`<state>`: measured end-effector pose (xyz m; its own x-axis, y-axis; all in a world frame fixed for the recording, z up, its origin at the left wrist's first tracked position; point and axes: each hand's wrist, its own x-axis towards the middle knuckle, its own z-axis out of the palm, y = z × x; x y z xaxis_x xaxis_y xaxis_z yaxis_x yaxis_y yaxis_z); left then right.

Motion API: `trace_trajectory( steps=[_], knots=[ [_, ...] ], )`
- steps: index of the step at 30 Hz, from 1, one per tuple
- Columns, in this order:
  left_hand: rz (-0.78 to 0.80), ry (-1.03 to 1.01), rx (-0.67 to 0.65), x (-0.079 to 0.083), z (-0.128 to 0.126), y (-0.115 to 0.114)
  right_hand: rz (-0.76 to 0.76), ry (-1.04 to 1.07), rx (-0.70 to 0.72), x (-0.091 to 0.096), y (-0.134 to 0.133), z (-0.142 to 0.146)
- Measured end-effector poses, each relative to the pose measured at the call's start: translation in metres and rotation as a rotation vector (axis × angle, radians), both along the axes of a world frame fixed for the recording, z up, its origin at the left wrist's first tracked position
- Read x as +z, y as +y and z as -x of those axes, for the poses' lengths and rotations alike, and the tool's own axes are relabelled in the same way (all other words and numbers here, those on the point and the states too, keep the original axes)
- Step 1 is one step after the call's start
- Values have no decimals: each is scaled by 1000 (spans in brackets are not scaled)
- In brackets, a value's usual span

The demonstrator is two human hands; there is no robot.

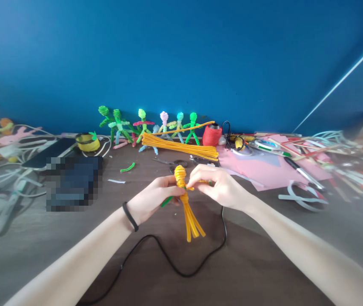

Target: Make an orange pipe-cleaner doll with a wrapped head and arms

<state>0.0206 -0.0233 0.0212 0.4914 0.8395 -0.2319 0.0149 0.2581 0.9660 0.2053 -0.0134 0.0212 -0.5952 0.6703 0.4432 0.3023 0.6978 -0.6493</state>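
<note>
Between my hands is an orange pipe-cleaner figure (181, 176) with a coiled round head and several loose strands hanging down. My left hand (151, 197) is closed round the figure's neck; a green pipe-cleaner end pokes out under its fingers. My right hand (218, 185) pinches an orange strand sticking out sideways at the neck. A black band sits on my left wrist.
A bundle of orange pipe cleaners (181, 146) lies behind my hands, with a row of finished figures (143, 125) against the blue wall. Red thread spool (212, 135), pink paper (254, 163), scissors (171, 163), tools at right. A black cable (168, 261) loops on the brown table.
</note>
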Motion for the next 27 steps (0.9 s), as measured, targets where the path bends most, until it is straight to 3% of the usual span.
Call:
trace_trajectory(
  steps=[3, 6, 13, 20, 27],
  knots=[
    [34, -40, 16, -2, 1, 0, -120, -14, 18, -2, 0, 0],
    [33, -55, 26, -5, 1, 0, -129, -4, 14, -3, 0, 0],
    [-34, -43, 35, -3, -1, -1, 95, 39, -7, 4, -2, 1],
    [-70, 35, 76, 1, -3, -2, 342, 125, 3, -2, 0, 2],
    [-74, 27, 81, 1, -4, -3, 433, 127, -13, -1, -2, 3]
  ],
)
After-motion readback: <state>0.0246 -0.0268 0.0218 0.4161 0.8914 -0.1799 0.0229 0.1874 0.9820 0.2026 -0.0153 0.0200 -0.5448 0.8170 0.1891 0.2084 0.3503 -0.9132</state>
